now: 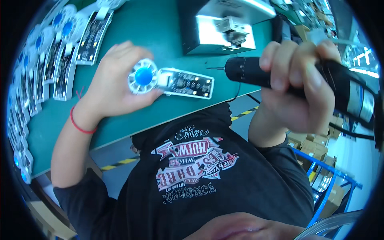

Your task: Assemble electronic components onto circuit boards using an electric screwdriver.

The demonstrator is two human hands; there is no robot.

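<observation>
My left hand point(108, 82) is closed round the round end of a small white handheld fan point(143, 76) with a blue hub. The fan's handle lies uncovered, and a black circuit board point(190, 84) shows in it, pointing right. My right hand point(298, 82) grips a black electric screwdriver point(248, 71), held level. Its thin bit point(216, 68) points left, above and a little right of the circuit board and apart from it. Motion blurs part of both hands.
Several similar fan units point(66, 74) stand in rows along the left of the green table point(144, 24). At the far middle sits a dark boxy machine point(192, 36) with a brightly lit recess. A black cable point(236, 94) runs by the table's near edge. A blue rack point(326, 170) with cardboard boxes is at right.
</observation>
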